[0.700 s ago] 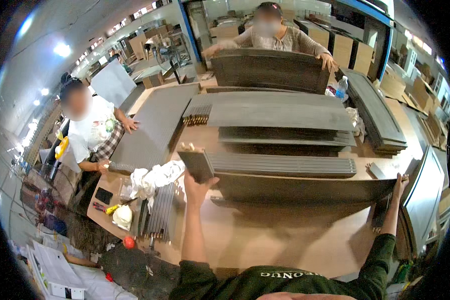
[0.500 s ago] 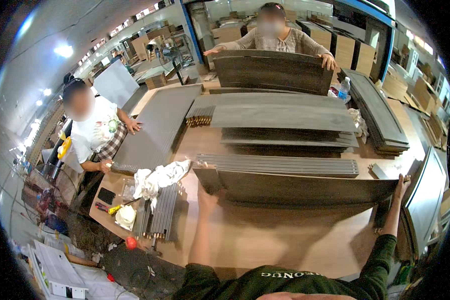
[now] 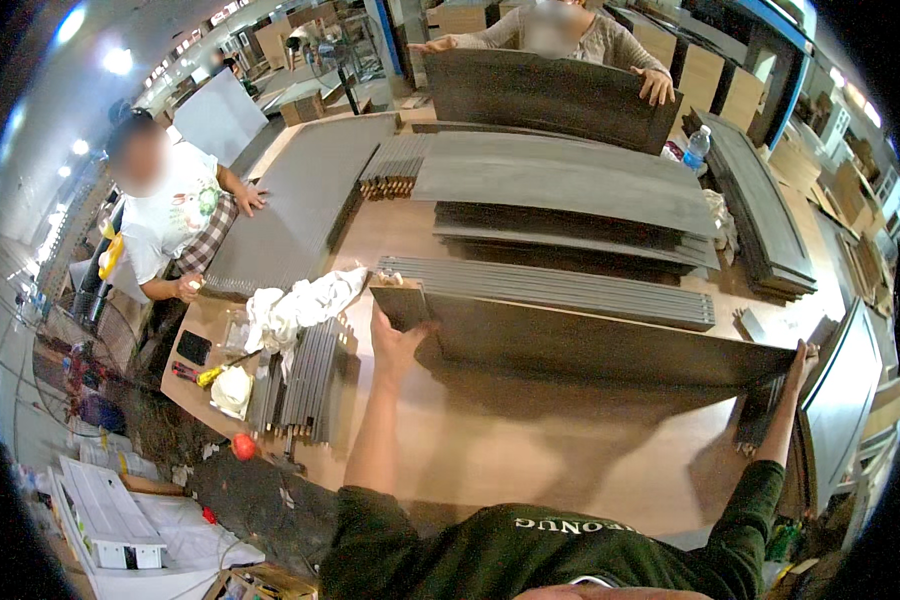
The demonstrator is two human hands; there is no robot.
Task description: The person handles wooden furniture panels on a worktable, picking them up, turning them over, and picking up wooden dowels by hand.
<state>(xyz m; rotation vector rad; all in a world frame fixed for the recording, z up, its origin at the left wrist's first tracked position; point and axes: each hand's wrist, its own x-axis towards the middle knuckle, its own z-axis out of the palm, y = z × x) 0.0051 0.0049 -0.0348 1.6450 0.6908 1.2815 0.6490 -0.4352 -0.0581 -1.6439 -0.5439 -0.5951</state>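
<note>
A long dark brown board point(image 3: 590, 335) stands on its edge across the near part of the table, with a short dark piece point(image 3: 402, 306) meeting it at an angle at the left end. My left hand point(image 3: 398, 345) is closed around this left corner, its thumb on the inner face. At the far right end, my right hand point(image 3: 805, 362) grips the board's edge, fingers curled over it. Just behind the board lies a bundle of grey slats point(image 3: 550, 290). Some of the fingers on both hands are hidden by the wood.
Stacked grey panels point(image 3: 570, 170) fill the table's middle, and more point(image 3: 755, 215) lie at the right. Across, a person holds up a dark panel point(image 3: 550, 100); another at left touches a grey stack point(image 3: 295, 200). White cloth point(image 3: 295, 305), slats point(image 3: 305, 385) and a screwdriver point(image 3: 215, 374) lie front left.
The view has tilted, so the table and board appear higher, mostly at the left. Both hands keep their hold on the board; my left thumb shows more clearly.
</note>
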